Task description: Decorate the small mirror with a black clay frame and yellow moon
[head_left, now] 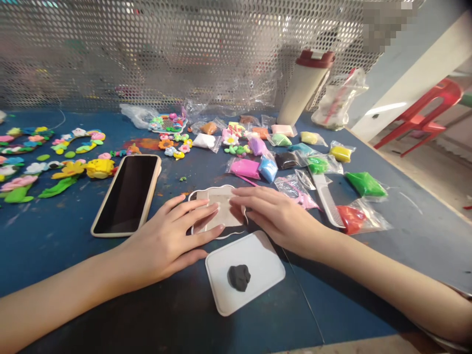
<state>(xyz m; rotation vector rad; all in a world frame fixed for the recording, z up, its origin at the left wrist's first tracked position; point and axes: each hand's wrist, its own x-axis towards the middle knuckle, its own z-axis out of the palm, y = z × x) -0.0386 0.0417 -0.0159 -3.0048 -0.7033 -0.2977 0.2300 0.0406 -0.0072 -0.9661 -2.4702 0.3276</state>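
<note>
My left hand [177,228] lies with outstretched fingers over the left part of a small wavy-edged plaque [221,189] with a white rim. From the other side my right hand [275,211] rests its extended fingertips on the plaque's right part. A beige rectangular patch [223,216] covers much of the plaque between the hands; its material I cannot make out. Just below, a white rectangular tray [258,290] lies tilted on the blue table, bearing a lump of black clay [239,277]. Parts of the plaque are hidden under my fingers.
A phone [127,194] lies left of my left hand. Bagged clay in several colours, such as a pink packet [244,168], spreads behind my right hand, with a comb [328,199]. Clay flowers [70,169] lie far left. A tumbler [304,88] stands by the perforated metal panel [147,54].
</note>
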